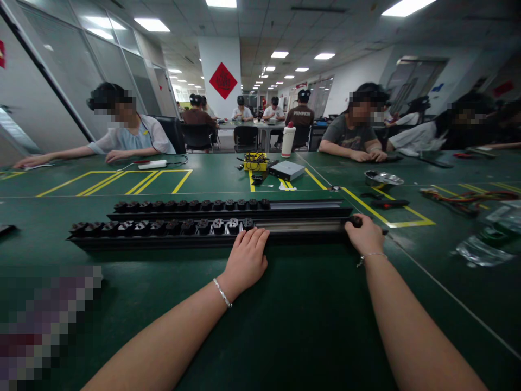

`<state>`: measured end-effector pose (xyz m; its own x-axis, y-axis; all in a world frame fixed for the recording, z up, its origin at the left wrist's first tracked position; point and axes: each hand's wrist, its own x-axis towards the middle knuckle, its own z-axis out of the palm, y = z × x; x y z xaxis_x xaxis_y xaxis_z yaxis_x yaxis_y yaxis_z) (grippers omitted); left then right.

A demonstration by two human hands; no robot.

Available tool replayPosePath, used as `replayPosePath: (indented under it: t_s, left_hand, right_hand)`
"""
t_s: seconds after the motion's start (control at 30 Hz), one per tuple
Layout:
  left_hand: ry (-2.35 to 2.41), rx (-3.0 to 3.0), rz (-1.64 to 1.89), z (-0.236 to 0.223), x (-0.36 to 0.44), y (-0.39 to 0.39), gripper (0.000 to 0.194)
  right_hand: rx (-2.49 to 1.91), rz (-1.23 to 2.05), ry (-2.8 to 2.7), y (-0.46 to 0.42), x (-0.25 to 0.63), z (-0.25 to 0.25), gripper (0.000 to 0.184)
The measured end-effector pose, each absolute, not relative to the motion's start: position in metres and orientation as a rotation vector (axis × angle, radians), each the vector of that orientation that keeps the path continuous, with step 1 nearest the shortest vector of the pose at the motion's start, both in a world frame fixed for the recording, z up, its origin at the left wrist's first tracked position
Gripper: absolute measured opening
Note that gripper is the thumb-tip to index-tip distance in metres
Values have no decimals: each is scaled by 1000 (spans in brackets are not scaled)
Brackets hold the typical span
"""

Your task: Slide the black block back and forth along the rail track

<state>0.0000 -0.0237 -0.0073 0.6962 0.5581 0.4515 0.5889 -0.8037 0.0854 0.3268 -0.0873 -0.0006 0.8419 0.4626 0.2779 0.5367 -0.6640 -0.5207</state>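
Two long black power tracks lie parallel on the green table. The near power track (301,228) carries a row of black socket modules (157,227) on its left part, and its right channel is bare. My left hand (249,254) lies over the track's front edge, fingers stretched and together, beside the last socket module (248,223). At the track's right end, my right hand (366,234) is closed around a small black socket module (356,220), partly hidden by the fingers. Behind it, the far power track (305,205) holds a similar row.
A grey box (287,170), a yellow holder with wires (255,162) and a white cup (288,140) stand beyond the tracks. To the right are a metal bowl (383,178), coloured cables (472,196) and a plastic bottle (494,233). People sit across the table.
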Motion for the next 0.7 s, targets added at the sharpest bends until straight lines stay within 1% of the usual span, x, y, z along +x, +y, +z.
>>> replayPosePath:
  t_s: [0.2,0.4,0.7]
  left_hand:
    - [-949,-2822,-721,-8,0,-24,57]
    - [-954,-2818,-719,-7,0,-24,56]
    - [-951,-2823,-727,-8,0,-23,56]
  right_hand:
    - [-2409,-162,-730,-88,328,0,42]
    - [-2382,-246,-841,-92,332,-4,42]
    - [-2463,-190,-824,-96,334,-3,54]
